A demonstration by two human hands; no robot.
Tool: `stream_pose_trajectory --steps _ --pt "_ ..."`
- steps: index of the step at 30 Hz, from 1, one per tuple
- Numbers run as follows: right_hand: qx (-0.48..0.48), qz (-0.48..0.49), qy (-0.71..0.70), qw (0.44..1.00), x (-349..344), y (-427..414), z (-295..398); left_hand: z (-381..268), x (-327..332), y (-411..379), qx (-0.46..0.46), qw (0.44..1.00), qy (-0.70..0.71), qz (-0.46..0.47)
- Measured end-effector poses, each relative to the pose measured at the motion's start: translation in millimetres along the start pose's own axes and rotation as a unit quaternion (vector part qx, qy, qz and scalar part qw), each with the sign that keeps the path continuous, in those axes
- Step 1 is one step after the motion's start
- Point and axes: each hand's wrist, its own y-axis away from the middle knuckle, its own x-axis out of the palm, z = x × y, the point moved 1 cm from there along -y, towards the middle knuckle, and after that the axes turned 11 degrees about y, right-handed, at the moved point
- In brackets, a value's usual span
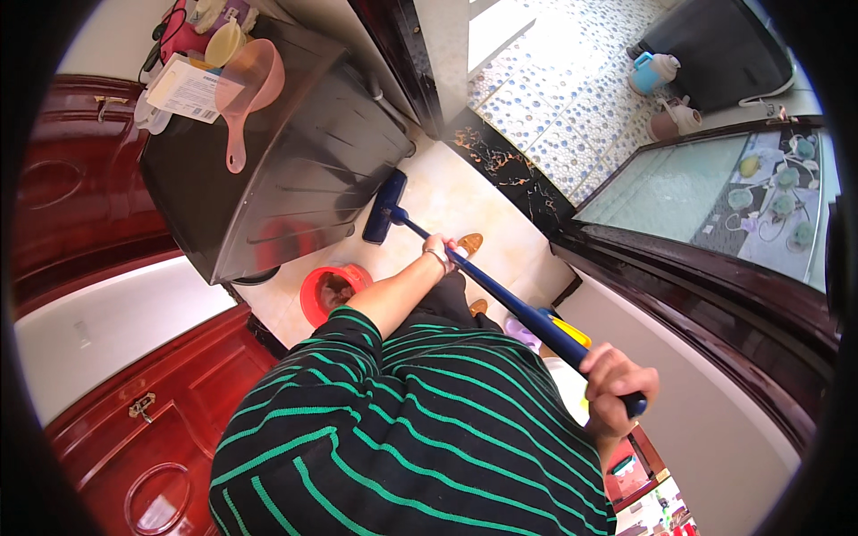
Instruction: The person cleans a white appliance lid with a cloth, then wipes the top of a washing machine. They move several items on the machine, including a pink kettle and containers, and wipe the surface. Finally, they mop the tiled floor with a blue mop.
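My left hand [439, 251] grips the lower shaft of a blue long-handled mop [506, 301]. My right hand [615, 388] is closed around the thick upper end of that handle, beside my right hip. The wide flat mop head [385, 206] rests on the cream tile floor [442, 181], close against the base of a dark glossy appliance [301, 161]; its underside is hidden. To the left of my legs stands a red bucket [312, 298] with something dark inside, partly covered by my left forearm.
A pink plastic dipper [258, 80] and a printed white box [184, 87] lie atop the appliance. A black marble threshold [509, 167] borders a pebble-patterned floor [536, 100]. Two vacuum flasks, one blue [650, 74], stand beyond. A red wooden door [194, 409] is at left.
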Motion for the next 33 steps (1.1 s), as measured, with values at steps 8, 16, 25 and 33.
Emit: stream_pose_trajectory --steps 8,16,25,33 --pt "-0.071 -0.007 0.053 0.996 -15 42 40 69 18 -39 0.049 0.991 -0.107 0.062" --pt "-0.155 0.204 0.147 0.955 0 104 95 129 27 1 -0.127 0.952 -0.032 0.276" --pt "-0.249 0.130 -0.040 0.959 -44 164 166 204 -45 85 -0.116 0.958 -0.093 0.245" --pt "-0.246 0.177 -0.034 0.952 23 167 132 151 -111 81 -0.135 0.916 -0.237 0.295"
